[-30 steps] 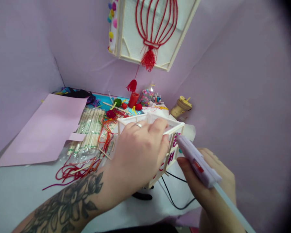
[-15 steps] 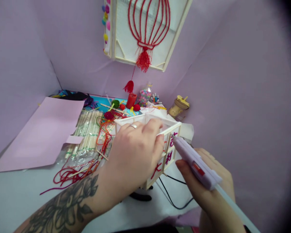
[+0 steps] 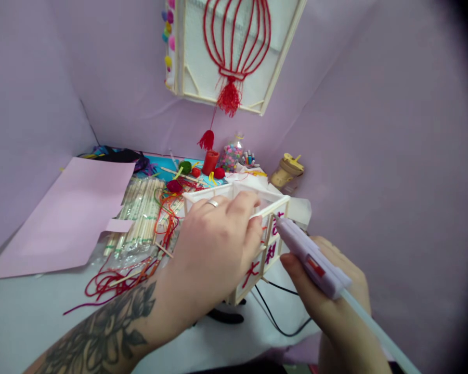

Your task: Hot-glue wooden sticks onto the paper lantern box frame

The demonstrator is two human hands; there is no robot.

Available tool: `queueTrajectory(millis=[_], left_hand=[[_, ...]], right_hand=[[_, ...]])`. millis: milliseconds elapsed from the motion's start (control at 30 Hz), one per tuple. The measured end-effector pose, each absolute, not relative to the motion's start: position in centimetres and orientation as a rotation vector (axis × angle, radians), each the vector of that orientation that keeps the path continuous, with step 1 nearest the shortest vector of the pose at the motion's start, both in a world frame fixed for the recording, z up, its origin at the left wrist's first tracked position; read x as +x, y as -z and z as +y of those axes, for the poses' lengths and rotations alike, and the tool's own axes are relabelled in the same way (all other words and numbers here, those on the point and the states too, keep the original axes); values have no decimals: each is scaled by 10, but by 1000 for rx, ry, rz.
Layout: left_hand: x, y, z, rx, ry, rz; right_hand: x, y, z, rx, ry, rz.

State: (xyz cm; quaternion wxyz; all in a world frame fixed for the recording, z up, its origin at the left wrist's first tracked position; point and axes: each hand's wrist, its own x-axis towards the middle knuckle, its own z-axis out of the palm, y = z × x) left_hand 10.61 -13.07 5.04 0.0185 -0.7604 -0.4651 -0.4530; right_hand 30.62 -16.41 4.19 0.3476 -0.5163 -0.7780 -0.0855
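Observation:
A white box-shaped frame of sticks (image 3: 277, 203) stands on the table, with red yarn characters on its side panels. My left hand (image 3: 218, 239) grips its near top edge, thumb outside and fingers curled over the rim. In my right hand (image 3: 331, 291) is a lilac glue gun (image 3: 310, 252), a pale glue stick coming out of its rear. The gun's nozzle is at the upper part of the frame's right side, by an upright stick; whether it touches is too small to tell. My left palm hides the frame's left part.
A large lantern panel (image 3: 237, 47) hangs above. Bagged chopsticks (image 3: 142, 213), red yarn (image 3: 105, 283) and pink paper (image 3: 70, 208) lie left. Yarn balls, a bead bottle (image 3: 232, 156) and a tan cup (image 3: 286, 171) stand behind. A black cable (image 3: 275, 322) runs below the frame.
The glue gun and my right hand have shifted slightly left, bringing the nozzle closer to the upright stick. My left hand keeps its grip on the frame.

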Motion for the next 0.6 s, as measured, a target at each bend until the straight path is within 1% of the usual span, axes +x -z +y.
queueTrajectory(millis=[267, 467, 600], left_hand=[[108, -53, -133, -2358, 1388, -1467], [107, -55, -133, -2357, 1406, -1459], [106, -55, -132, -2375, 1395, -1475]], right_hand=[[301, -40, -166, -1408, 89, -1889], [305, -44, -165, -1346, 123, -1937], [305, -42, -163, -1333, 88, -1958]])
